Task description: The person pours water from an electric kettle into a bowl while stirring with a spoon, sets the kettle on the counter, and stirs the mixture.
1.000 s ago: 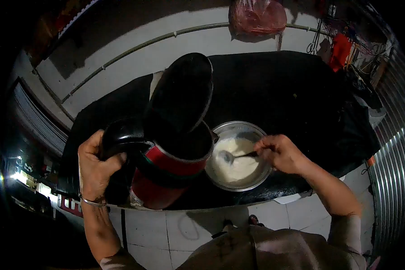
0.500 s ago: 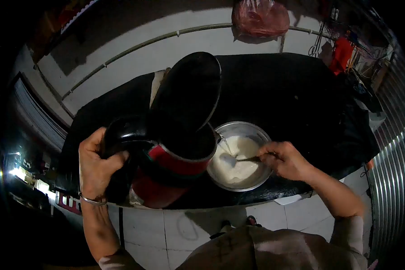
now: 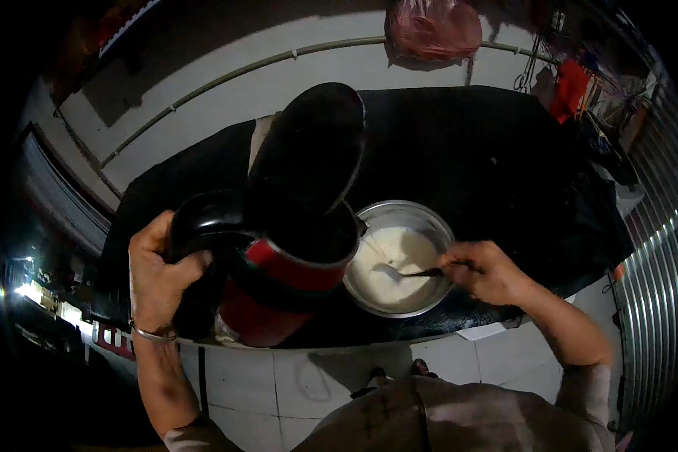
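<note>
My left hand (image 3: pixel 158 271) is closed round the black handle of a red and black electric kettle (image 3: pixel 279 286). Its black lid (image 3: pixel 309 147) stands up, and the kettle leans right, its spout over the rim of a metal bowl (image 3: pixel 435 220). A thin stream of liquid seems to run from the spout into the bowl. White, batter-like mixture (image 3: pixel 377 290) fills the bowl's lower part. In my right hand (image 3: pixel 486 273), at the bowl's right side, is a spoon (image 3: pixel 422 273) with a dark handle; its head dips into the mixture.
The bowl stands on a black-covered table (image 3: pixel 520 173) near its front edge. A pinkish plastic bag (image 3: pixel 435 32) hangs on the wall behind. At the right are a red cloth-like item (image 3: pixel 569 92), hanging cords and corrugated metal (image 3: pixel 659 301). Tiled floor (image 3: pixel 309 377) shows below.
The spoon has shifted slightly within the mixture, its head a little lower and to the right. The kettle stays tilted over the bowl; the whole view has moved slightly.
</note>
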A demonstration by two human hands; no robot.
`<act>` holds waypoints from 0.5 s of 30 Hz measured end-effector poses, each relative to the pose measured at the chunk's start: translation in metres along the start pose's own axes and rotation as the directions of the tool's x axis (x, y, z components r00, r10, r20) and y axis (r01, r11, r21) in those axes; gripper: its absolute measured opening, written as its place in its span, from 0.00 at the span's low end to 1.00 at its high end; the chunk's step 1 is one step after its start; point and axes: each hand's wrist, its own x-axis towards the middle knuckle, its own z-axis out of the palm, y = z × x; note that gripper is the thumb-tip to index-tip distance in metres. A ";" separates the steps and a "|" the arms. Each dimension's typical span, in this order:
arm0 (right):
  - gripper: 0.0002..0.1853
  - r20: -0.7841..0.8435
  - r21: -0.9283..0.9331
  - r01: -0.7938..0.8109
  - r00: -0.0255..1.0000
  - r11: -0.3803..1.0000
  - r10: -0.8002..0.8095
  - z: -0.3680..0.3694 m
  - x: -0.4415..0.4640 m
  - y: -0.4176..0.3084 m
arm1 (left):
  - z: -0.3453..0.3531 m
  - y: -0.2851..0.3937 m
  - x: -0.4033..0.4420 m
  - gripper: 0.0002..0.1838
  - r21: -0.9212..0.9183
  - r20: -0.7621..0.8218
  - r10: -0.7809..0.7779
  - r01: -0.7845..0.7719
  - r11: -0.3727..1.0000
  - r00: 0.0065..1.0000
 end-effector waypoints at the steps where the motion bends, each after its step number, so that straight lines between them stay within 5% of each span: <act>1: 0.09 -0.004 0.001 -0.001 1.000 1.000 0.001 0.003 0.009 0.008 | 0.001 0.001 -0.001 0.13 0.000 0.003 0.003 -0.003 1.000 1.000; 3: 0.08 -0.130 -0.038 0.139 0.981 0.990 -0.143 0.013 0.032 0.037 | 0.003 0.003 -0.002 0.12 0.022 -0.033 -0.013 0.014 1.000 0.999; 7: 0.08 -0.169 -0.054 -0.100 0.982 0.994 0.089 -0.018 0.016 0.024 | -0.003 -0.002 -0.002 0.12 0.021 0.010 -0.037 0.036 0.999 0.999; 10: 0.08 -0.089 -0.091 -0.234 0.970 0.968 0.226 -0.033 -0.011 0.010 | -0.004 -0.002 -0.001 0.13 0.015 0.006 -0.030 0.030 0.999 1.000; 13: 0.09 0.038 0.083 -0.157 0.987 0.984 0.154 -0.024 -0.019 -0.003 | -0.003 0.000 -0.001 0.14 0.007 0.001 -0.026 0.026 1.000 1.000; 15: 0.09 0.049 -0.008 -0.117 0.992 0.993 0.118 -0.012 -0.006 -0.001 | -0.002 0.001 0.000 0.15 0.016 -0.010 -0.017 0.017 1.000 1.000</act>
